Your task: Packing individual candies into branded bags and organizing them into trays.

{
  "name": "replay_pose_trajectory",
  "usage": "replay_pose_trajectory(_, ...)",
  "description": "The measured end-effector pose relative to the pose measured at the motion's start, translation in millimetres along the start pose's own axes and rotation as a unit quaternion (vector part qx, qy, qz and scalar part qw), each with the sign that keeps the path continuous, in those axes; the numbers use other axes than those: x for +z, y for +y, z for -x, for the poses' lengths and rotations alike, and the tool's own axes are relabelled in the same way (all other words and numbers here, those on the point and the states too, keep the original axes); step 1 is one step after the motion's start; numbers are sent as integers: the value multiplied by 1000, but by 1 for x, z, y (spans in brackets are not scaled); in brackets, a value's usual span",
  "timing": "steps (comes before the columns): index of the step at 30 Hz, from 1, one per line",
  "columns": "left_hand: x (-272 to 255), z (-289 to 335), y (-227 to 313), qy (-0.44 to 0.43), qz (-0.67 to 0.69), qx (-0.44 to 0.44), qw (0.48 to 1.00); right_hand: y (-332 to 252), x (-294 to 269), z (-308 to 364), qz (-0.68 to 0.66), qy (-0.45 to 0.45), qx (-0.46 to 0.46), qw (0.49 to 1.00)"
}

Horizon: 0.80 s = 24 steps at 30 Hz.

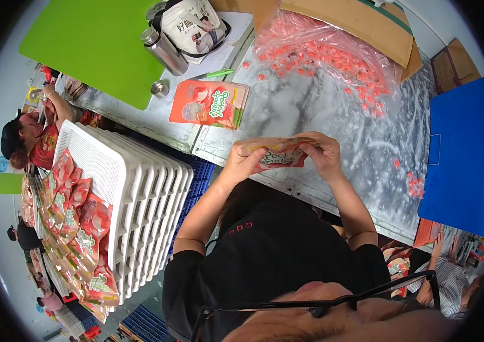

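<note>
Both my hands are closed on one red printed pouch, held up at the near edge of the metal table. My left hand pinches its left upper side with the thumb along the front. At the right upper side, my right hand grips it with thumb and fingers. The pouch's top edge faces up toward me; whether its mouth is parted I cannot tell, and its contents are hidden. Beyond my left hand lies a small pile of flat pouches of the same kind.
Small red wrapped pieces spill from a clear plastic bag beside a cardboard box. A knife with a green handle, a steel flask and its cap lie far left. Stacked white trays hold pouches at left; a blue panel stands right.
</note>
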<state>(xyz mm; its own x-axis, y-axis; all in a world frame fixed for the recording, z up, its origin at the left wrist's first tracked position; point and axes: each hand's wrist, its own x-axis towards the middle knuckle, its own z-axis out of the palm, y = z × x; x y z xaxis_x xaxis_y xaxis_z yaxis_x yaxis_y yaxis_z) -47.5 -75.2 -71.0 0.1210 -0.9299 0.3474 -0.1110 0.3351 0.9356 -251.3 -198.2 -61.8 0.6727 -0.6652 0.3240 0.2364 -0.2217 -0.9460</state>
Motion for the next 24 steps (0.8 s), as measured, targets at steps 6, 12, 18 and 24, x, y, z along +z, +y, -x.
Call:
replay_pose_trajectory(6, 13, -6, 13, 26, 80, -100, 991, 10, 0, 4, -25, 45, 56, 997)
replay_pose_trajectory(12, 13, -5, -5, 73, 79, -134, 985, 24, 5, 7, -61, 71, 104, 990)
replay_pose_trajectory(18, 19, -6, -10, 80, 147, -175, 970, 33, 10, 9, -90, 105, 126, 982)
replay_pose_trajectory(24, 26, -9, -17, 145, 163, -181, 959, 44, 7, 9, -144, 85, 184, 968)
